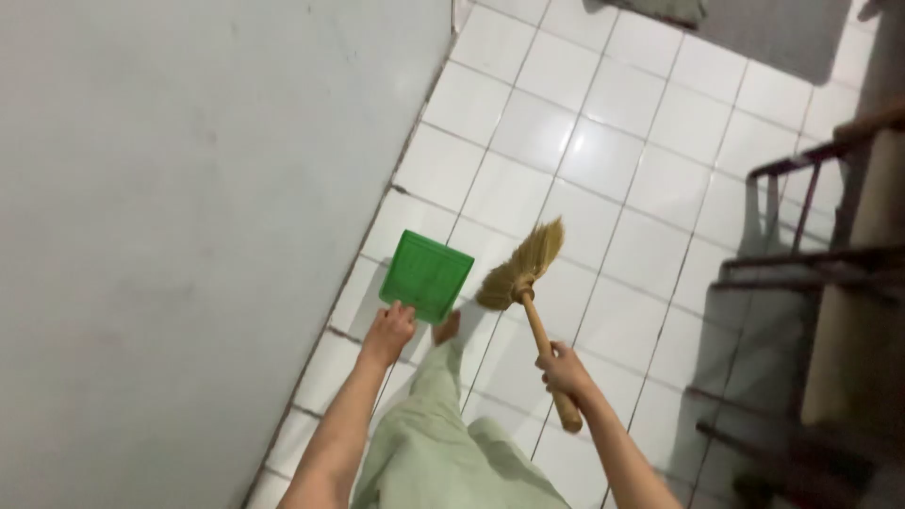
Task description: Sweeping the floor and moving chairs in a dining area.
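Note:
My left hand [389,332] grips the near edge of a green plastic dustpan [426,273], held just above the white tiled floor [556,123] beside the wall. My right hand [564,370] is closed around the wooden handle of a short straw broom [524,269]. The broom's bristles point up and away, right next to the dustpan's right side. My bare foot [447,327] and a leg in light green trousers [429,443] show below the dustpan, between my two arms.
A plain grey wall [189,236] fills the left half of the view, meeting the floor along a diagonal line. A dark metal stair railing with steps [801,283] stands at the right. A dark mat [782,28] lies at the top.

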